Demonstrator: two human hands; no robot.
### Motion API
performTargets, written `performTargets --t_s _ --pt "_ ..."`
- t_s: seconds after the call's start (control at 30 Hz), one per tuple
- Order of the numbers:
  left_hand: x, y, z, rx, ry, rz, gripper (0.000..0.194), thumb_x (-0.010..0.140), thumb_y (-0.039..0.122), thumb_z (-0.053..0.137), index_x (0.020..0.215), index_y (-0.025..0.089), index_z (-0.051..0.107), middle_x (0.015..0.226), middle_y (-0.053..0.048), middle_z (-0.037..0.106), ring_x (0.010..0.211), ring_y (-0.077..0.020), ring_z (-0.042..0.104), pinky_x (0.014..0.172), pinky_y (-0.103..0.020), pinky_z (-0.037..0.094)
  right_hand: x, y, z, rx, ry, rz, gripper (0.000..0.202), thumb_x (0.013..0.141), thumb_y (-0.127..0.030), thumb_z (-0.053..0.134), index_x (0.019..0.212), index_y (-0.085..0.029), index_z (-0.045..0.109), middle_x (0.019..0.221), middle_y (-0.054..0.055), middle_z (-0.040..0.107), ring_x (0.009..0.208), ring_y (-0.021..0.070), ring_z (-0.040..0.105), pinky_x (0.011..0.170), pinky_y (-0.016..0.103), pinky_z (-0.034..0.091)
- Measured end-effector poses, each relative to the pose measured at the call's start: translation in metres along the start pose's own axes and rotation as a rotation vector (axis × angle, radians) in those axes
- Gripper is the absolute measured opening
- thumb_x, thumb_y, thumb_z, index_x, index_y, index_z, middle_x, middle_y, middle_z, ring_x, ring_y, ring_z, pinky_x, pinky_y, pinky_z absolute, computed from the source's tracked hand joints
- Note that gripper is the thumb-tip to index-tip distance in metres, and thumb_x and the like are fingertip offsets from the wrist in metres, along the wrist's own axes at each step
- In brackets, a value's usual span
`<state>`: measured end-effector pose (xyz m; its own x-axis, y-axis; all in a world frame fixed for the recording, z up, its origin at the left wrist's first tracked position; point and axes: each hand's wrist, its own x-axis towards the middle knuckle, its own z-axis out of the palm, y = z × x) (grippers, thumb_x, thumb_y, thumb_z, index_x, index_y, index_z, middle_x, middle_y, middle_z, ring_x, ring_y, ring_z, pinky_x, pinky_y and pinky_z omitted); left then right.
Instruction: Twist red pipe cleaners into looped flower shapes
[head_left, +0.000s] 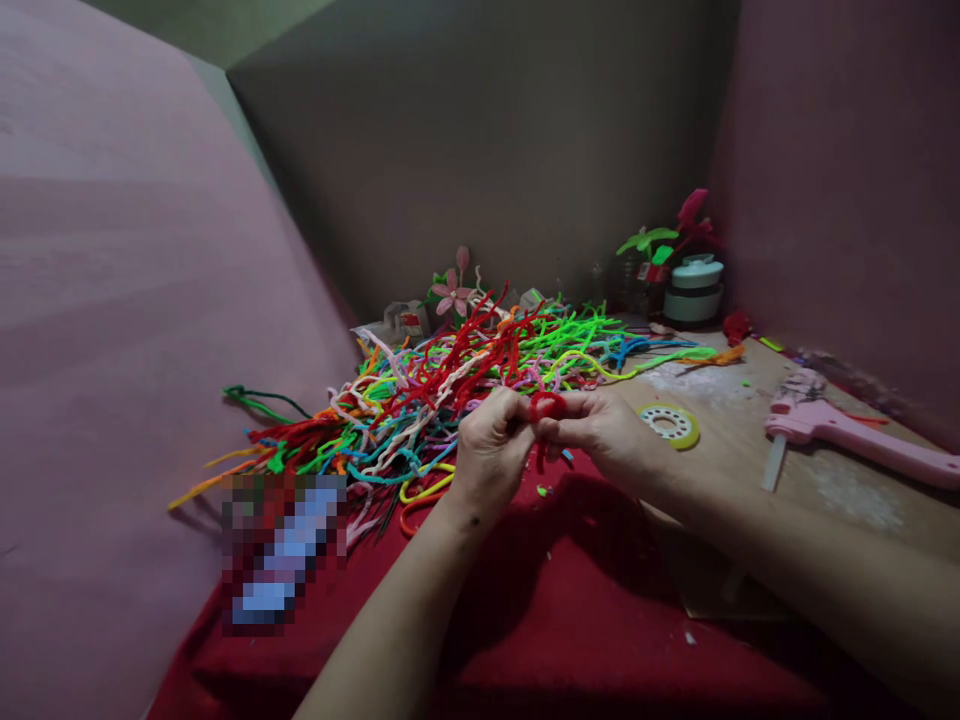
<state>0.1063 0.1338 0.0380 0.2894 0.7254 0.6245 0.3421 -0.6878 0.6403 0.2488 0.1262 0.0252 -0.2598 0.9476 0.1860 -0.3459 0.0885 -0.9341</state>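
Note:
A small red fuzzy piece (548, 406), looped at the top with an end hanging below, is held between both hands near the middle of the view. My left hand (495, 440) is closed, its thumb and fingers pinching the left side of the piece. From the right, my right hand (596, 428) pinches the other side between thumb and fingers. Just behind the hands lies a large tangled heap of coloured pipe cleaners (442, 370). The fingertips partly hide the red piece.
A yellow tape roll (669, 426) and a pink glue gun (832, 425) lie right on a board (855, 490). A lidded jar (694, 290) and fuzzy flowers (452, 293) stand behind. A pixelated object (285, 560) is left on the red cloth (570, 640).

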Motion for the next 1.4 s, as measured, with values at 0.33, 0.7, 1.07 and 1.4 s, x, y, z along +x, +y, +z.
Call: performTargets --t_s 0.33,0.7,1.07,1.4 --pt "0.009 0.004 -0.010 -0.202 -0.292 -0.284 0.024 0.077 0.034 0.055 0.067 0.017 0.042 0.059 0.006 0.041 0.052 -0.0062 0.038 0.050 -0.019 0.033 0.001 0.002 0.004 0.297 0.033 0.121 0.014 0.059 -0.016 0.069 0.067 -0.013 0.059 0.057 0.000 0.057 0.048 0.0103 0.053 0.049 0.025 0.042" --pt "0.007 -0.001 -0.013 -0.160 -0.362 -0.167 0.023 0.080 0.021 0.049 0.102 0.017 0.051 0.074 0.001 0.049 0.062 -0.0070 0.044 0.059 -0.019 0.038 0.009 -0.004 -0.009 0.336 0.181 0.196 0.009 0.059 -0.004 0.063 0.062 -0.012 0.059 0.058 0.000 0.055 0.050 0.0085 0.049 0.049 0.023 0.040" --pt "0.016 0.012 -0.030 -0.289 -0.525 -0.429 0.048 0.072 0.015 0.050 0.121 0.015 0.048 0.059 0.005 0.045 0.048 -0.0051 0.039 0.048 -0.018 0.033 0.012 -0.013 -0.018 0.496 0.200 0.204 0.015 0.060 0.000 0.056 0.066 -0.013 0.060 0.067 0.001 0.057 0.059 0.0103 0.051 0.060 0.026 0.044" --pt "0.017 0.005 -0.030 -0.116 -0.646 -0.398 0.016 0.066 0.009 0.047 0.072 0.014 0.061 0.069 0.000 0.054 0.064 -0.0093 0.047 0.062 -0.021 0.038 0.014 -0.005 -0.017 0.410 0.167 0.078 0.012 0.060 -0.011 0.070 0.066 -0.016 0.060 0.065 -0.002 0.058 0.059 0.0090 0.051 0.057 0.023 0.041"
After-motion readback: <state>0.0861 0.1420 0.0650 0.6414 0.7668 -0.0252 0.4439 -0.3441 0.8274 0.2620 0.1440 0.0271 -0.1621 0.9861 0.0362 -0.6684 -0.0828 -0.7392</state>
